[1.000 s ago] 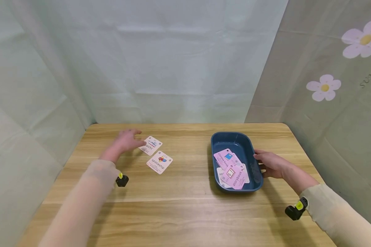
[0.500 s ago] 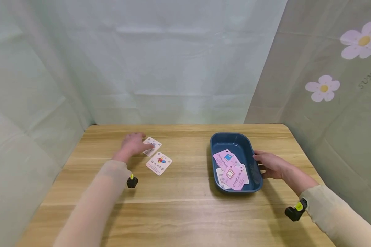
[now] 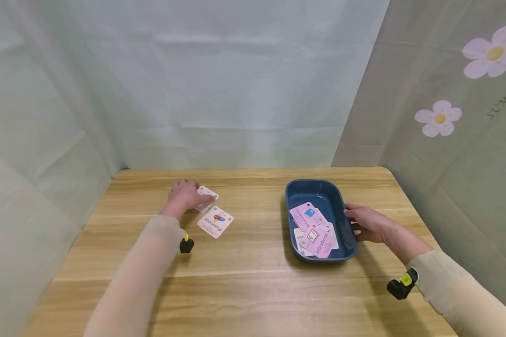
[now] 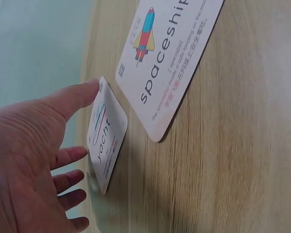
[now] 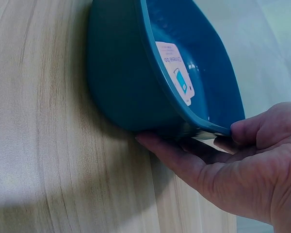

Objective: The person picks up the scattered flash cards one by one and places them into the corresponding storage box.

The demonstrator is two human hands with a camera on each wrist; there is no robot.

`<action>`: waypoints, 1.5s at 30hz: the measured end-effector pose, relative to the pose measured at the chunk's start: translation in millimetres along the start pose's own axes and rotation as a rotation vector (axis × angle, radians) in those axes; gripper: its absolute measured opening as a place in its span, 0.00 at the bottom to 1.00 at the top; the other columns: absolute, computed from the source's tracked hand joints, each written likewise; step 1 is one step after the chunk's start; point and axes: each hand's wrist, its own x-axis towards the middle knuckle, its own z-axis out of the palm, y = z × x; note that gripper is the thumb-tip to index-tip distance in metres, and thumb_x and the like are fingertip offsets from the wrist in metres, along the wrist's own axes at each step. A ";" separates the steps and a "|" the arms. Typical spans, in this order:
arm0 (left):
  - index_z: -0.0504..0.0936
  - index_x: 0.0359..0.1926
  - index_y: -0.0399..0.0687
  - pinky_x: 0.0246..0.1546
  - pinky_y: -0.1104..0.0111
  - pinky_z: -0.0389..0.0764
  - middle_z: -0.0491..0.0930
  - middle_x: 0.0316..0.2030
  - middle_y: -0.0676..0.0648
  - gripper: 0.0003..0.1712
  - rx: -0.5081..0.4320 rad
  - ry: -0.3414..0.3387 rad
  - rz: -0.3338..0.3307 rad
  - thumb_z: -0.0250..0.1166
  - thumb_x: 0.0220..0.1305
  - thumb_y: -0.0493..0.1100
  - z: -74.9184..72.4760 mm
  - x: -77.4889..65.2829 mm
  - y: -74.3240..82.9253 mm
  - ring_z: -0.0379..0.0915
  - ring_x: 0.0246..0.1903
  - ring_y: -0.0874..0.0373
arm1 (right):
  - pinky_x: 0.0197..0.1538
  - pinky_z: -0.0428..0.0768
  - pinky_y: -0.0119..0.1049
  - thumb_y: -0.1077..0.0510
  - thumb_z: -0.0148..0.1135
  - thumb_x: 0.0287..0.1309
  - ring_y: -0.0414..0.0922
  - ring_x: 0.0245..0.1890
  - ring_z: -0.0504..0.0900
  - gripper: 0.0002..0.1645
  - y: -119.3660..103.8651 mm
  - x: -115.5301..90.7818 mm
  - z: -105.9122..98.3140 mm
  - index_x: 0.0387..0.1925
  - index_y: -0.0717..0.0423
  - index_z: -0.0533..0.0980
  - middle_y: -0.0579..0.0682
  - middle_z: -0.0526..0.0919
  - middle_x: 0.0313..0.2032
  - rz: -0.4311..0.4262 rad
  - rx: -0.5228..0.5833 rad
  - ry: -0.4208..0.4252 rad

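Note:
My left hand (image 3: 183, 196) is at the back left of the table, over the white yacht card (image 4: 106, 136). In the left wrist view its thumb reaches one corner of the card, and the other fingers are by the card's far edge. Just in front lies a white spaceship card (image 3: 216, 222), picture up. My right hand (image 3: 368, 224) holds the right side of a dark blue plastic bin (image 3: 325, 201), thumb at the rim and fingers against the outer wall. Inside are a pink Chinese book card (image 3: 302, 216), a pink storybook card (image 3: 320, 242) and white cards partly hidden beneath.
The wood-grain table (image 3: 244, 290) ends at a pale cloth curtain (image 3: 236, 93) along the back. Cloth also hangs close on both sides, with printed flowers (image 3: 439, 118) on the right one. A black wrist camera (image 3: 186, 244) sticks out under the left sleeve.
My left hand has moved right and down onto the yacht card, covering more of it in the head view. The right hand and the bin have stayed put.

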 end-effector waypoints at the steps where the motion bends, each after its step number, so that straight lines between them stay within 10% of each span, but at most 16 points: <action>1: 0.68 0.67 0.32 0.64 0.39 0.57 0.64 0.60 0.29 0.49 0.001 0.001 -0.008 0.69 0.61 0.65 0.5 0.4 0.7 0.54 0.61 0.32 | 0.64 0.67 0.69 0.56 0.32 0.83 0.67 0.70 0.55 0.35 -0.1 0.3 -0.3 0.81 0.56 0.35 0.70 0.45 0.76 0.001 0.003 0.001; 45: 0.63 0.67 0.33 0.62 0.40 0.59 0.66 0.56 0.31 0.49 -0.079 0.040 -0.114 0.74 0.59 0.59 8.1 6.2 4.3 0.56 0.60 0.32 | 0.63 0.67 0.70 0.56 0.32 0.83 0.70 0.71 0.53 0.35 -0.6 -2.8 2.3 0.81 0.58 0.36 0.71 0.46 0.76 -0.006 0.002 0.008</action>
